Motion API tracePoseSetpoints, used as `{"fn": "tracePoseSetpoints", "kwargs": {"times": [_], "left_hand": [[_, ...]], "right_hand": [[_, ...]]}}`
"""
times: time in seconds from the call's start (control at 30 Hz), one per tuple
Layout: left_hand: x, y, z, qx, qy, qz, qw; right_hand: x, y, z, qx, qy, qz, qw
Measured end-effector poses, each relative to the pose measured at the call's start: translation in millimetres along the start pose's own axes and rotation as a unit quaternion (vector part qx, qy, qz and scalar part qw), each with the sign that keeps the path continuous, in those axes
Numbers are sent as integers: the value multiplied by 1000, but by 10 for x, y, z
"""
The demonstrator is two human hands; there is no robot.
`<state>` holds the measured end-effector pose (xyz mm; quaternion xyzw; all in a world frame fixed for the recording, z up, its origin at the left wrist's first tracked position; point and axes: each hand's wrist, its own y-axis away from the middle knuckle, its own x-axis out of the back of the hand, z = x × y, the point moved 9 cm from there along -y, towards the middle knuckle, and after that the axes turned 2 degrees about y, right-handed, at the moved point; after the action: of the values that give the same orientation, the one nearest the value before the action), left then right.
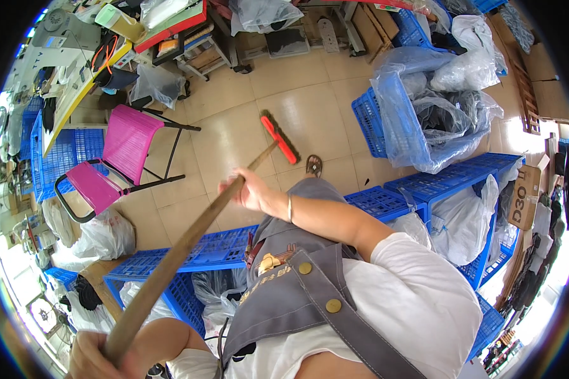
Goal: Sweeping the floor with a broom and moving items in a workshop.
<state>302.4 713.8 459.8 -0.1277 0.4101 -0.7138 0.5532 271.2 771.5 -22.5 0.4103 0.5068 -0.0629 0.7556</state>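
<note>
Two grips hold one broom by its wooden handle (183, 246): the right grip (250, 189) curls around the shaft partway along, while the left grip (98, 359) wraps its near end, fingers partly cut off by the rim of view. One red broom head (279, 138) rests on the tiled floor (306, 82), ahead and slightly right of the right grip, which is nearer to it. The handle slants from lower left to upper right; the head lies crosswise to it. One sandalled foot (314, 166) is just beside the head; one pink chair (133, 136) stands to the left.
</note>
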Motion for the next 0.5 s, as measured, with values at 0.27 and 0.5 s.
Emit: {"fn": "tracePoseSetpoints", "kwargs": {"times": [0.27,0.5], "left_hand": [[275,175,-924,194,-156,21,968],[-7,708,-2043,367,21,87,926]], "right_hand": [[890,374,-1239,146,-86,205,964],[2325,1348,-1655,193,-84,437,875]]}}
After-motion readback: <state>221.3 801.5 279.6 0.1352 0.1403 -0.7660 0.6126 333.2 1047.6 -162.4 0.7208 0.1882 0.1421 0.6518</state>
